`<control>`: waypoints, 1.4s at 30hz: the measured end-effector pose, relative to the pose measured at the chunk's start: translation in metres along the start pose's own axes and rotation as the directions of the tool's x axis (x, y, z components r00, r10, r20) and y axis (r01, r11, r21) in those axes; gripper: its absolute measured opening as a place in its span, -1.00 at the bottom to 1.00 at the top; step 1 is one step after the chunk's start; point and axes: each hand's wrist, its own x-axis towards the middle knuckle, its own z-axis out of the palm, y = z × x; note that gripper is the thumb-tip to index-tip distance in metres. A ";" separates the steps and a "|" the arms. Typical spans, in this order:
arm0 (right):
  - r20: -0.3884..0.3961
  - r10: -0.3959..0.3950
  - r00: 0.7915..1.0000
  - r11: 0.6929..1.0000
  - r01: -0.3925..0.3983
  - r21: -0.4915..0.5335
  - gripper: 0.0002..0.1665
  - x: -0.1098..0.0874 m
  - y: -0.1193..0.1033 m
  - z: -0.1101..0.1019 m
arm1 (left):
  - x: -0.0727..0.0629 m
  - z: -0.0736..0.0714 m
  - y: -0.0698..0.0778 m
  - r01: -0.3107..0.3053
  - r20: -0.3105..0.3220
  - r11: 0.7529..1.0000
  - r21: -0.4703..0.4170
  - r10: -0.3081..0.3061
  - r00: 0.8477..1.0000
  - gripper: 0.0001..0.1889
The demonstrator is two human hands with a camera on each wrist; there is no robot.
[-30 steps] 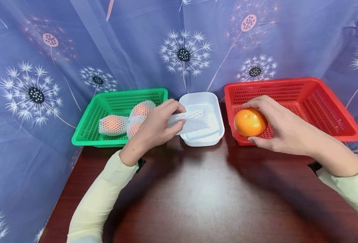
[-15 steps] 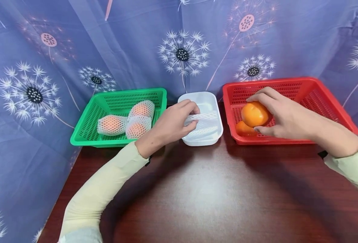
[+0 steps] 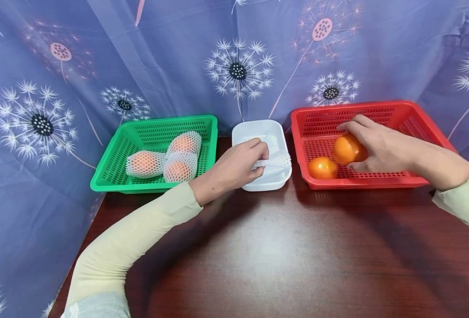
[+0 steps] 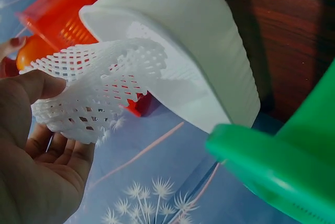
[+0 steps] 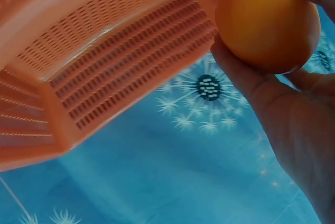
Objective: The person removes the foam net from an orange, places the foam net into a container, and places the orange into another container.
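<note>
My left hand pinches a white foam net sleeve between thumb and fingers, above the white tray. The sleeve hangs limp and flattened, with its free end over the tray's right side. Over the red basket, my right hand grips a smooth, glossy orange with thumb and fingers around its sides. A second bare orange lies in the basket's front left corner, just left of the held one. Whether the held orange touches the basket floor I cannot tell.
At left stands a green basket with three fruits in foam nets. The white tray sits between the two baskets. All stand on a dark wooden table against a blue dandelion-patterned cloth.
My right hand has moved right with the orange, uncovering the second orange in the red basket. My left hand has carried the net sleeve rightward over the white tray.
</note>
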 end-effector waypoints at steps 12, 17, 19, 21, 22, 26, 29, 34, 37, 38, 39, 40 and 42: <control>0.147 0.075 0.986 0.997 -0.073 -0.015 -0.11 -0.002 0.026 0.009 | 0.002 0.020 0.001 -0.014 0.069 1.000 0.020 0.013 0.998 -0.78; 0.238 0.111 0.965 0.993 -0.101 -0.054 -0.15 0.002 0.035 0.016 | 0.002 0.028 0.000 -0.018 0.086 1.000 0.024 0.016 0.996 -0.76; 0.260 0.123 0.958 0.992 -0.108 -0.070 -0.16 0.004 0.038 0.019 | 0.002 0.030 0.000 -0.026 0.090 0.999 0.025 0.024 0.996 -0.76; 0.277 0.128 0.952 0.991 -0.109 -0.082 -0.17 0.004 0.040 0.021 | 0.002 0.033 0.000 -0.031 0.096 0.999 0.024 0.028 0.995 -0.77; 0.286 0.128 0.950 0.990 -0.107 -0.089 -0.17 0.005 0.041 0.022 | 0.002 0.034 0.000 -0.032 0.100 0.999 0.024 0.029 0.995 -0.78; 0.312 0.123 0.942 0.990 -0.093 -0.109 -0.20 0.007 0.041 0.026 | 0.001 0.037 -0.001 -0.024 0.115 1.000 0.016 0.022 0.993 -0.81; 0.326 0.114 0.938 0.990 -0.082 -0.111 -0.24 0.010 0.041 0.030 | -0.001 0.039 -0.002 -0.018 0.119 1.000 0.009 0.017 0.993 -0.77; 0.356 0.123 0.926 0.989 -0.087 -0.118 -0.24 0.013 0.040 0.035 | -0.004 0.040 -0.004 -0.031 0.109 1.000 0.005 0.030 0.994 -0.71; 0.368 0.151 0.918 0.985 -0.110 -0.129 -0.18 0.013 0.039 0.038 | -0.005 0.039 -0.005 -0.039 0.094 0.999 0.001 0.038 0.995 -0.69; 0.369 0.158 0.916 0.985 -0.117 -0.130 -0.17 0.014 0.039 0.039 | -0.006 0.039 -0.005 -0.038 0.090 0.999 -0.001 0.038 0.995 -0.68; 0.372 0.162 0.914 0.984 -0.121 -0.131 -0.15 0.014 0.039 0.040 | -0.006 0.038 -0.005 -0.037 0.085 0.999 -0.002 0.037 0.996 -0.67; 0.374 0.164 0.913 0.984 -0.124 -0.129 -0.15 0.014 0.039 0.041 | -0.007 0.038 -0.005 -0.036 0.082 0.999 -0.003 0.036 0.996 -0.67; 0.379 0.167 0.910 0.983 -0.127 -0.129 -0.16 0.014 0.040 0.043 | -0.008 0.038 -0.005 -0.035 0.080 0.999 -0.006 0.036 0.996 -0.67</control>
